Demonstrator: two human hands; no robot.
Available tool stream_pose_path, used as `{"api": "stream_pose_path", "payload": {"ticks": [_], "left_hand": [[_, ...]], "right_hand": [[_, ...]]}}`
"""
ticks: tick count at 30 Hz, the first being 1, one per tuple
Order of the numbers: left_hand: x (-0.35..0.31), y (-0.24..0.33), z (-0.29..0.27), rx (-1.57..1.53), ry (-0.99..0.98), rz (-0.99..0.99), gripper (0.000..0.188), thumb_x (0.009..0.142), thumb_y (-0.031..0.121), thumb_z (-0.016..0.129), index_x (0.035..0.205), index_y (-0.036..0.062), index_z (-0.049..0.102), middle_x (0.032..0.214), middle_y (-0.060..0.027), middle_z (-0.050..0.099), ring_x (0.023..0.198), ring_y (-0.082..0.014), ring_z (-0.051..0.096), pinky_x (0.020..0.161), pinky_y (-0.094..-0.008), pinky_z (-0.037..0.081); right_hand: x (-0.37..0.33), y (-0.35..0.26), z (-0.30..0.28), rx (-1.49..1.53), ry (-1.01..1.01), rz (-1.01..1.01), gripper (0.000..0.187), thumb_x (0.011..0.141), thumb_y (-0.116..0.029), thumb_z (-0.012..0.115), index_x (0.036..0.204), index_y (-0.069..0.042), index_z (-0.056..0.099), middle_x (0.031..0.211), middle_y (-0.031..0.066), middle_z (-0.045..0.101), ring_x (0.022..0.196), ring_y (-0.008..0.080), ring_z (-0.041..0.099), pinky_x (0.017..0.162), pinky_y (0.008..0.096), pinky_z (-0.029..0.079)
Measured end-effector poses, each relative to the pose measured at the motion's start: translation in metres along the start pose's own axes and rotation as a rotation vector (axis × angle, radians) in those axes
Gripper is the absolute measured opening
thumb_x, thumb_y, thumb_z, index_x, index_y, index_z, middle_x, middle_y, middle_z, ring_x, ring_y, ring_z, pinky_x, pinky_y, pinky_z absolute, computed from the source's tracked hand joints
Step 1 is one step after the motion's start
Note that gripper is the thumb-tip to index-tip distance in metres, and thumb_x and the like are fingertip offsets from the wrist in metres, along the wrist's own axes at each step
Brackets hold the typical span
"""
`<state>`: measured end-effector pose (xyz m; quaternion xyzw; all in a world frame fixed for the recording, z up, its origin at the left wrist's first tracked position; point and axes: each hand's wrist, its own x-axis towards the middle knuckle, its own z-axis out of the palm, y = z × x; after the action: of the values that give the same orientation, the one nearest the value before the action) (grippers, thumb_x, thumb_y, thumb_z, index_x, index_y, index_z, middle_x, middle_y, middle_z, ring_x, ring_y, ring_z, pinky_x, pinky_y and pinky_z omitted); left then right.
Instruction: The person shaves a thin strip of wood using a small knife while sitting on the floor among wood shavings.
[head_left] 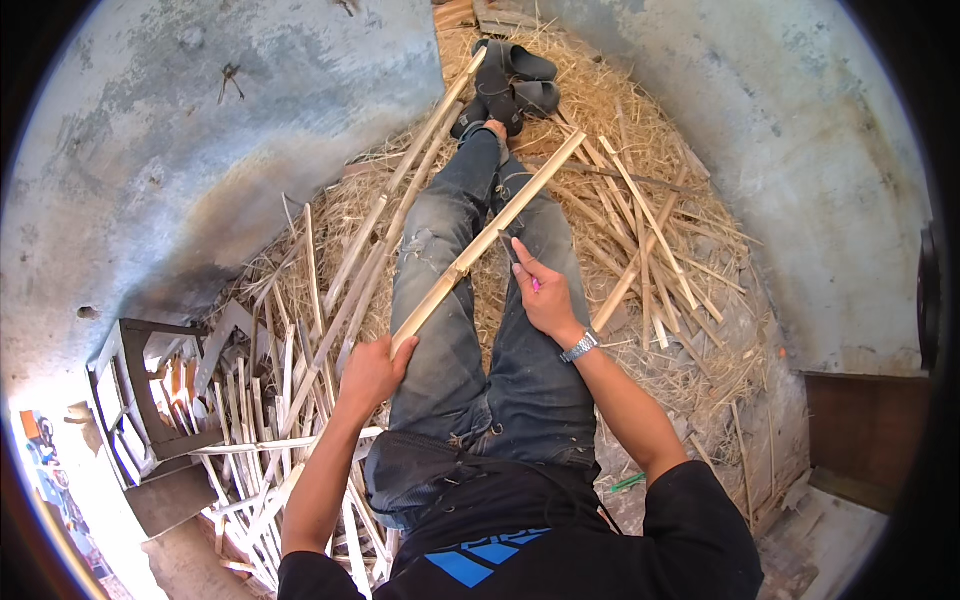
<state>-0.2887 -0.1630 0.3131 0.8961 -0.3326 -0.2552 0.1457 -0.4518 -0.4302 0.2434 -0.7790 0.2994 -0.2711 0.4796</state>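
Closest to me, my left hand is closing around the near end of a long bamboo strip, fingers wrapped tight on it just above my left thigh. From that grip the strip is running away and to the right, lying across both legs of my jeans and ending out past my right knee. Just right of the strip, my right hand is resting over my right thigh, fingers curled around a thin dark tool with a pink handle; its tip is touching or nearly touching the strip, though I cannot tell which. A metal wristwatch is sitting on that wrist.

Left of my left hand, a heap of cut bamboo slats is lying in a loose tangle, and 2 more long strips are leaning alongside my left leg. Further left of that heap, a small wooden frame is standing on the concrete floor.

Right of my right hand, shorter bamboo offcuts are scattered over a bed of straw and shavings.

Beyond both hands, my feet are stretching out beside a pair of dark sandals on the straw.
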Motion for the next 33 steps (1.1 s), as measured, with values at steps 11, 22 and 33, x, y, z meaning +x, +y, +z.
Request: {"api": "stream_pose_path", "payload": {"ticks": [11,22,33], "left_hand": [[0.003,0.008,0.004,-0.009,-0.005,-0.026,0.068,0.103,0.06,0.055,0.089,-0.0055,0.071,0.082,-0.0344,0.069,0.085,-0.0535,0.069,0.079,-0.0585,0.056],[0.0,0.002,0.009,-0.03,0.062,0.04,0.067,0.102,0.059,0.058,0.084,-0.0044,0.068,0.076,-0.0324,0.067,0.078,-0.0525,0.068,0.073,-0.0587,0.054],[-0.008,0.005,0.022,0.138,0.237,0.128,0.059,0.1,0.058,0.06,0.08,0.0029,0.062,0.069,-0.0269,0.067,0.067,-0.049,0.069,0.061,-0.058,0.055]], "right_hand": [[-0.013,-0.007,0.01,0.043,-0.195,-0.127,0.045,0.102,-0.012,0.064,0.147,-0.015,0.061,0.094,0.0277,0.069,0.06,0.0227,0.055,0.064,0.0327,0.051],[-0.009,-0.011,-0.007,0.55,-0.345,0.257,0.04,0.108,-0.016,0.06,0.148,-0.007,0.061,0.074,-0.0072,0.06,0.055,0.002,0.047,0.052,0.0238,0.039],[0.009,-0.034,0.022,0.273,-0.084,0.192,0.033,0.094,-0.036,0.08,0.094,-0.003,0.078,0.063,-0.0064,0.058,0.056,0.0046,0.05,0.052,0.0289,0.038]]}}
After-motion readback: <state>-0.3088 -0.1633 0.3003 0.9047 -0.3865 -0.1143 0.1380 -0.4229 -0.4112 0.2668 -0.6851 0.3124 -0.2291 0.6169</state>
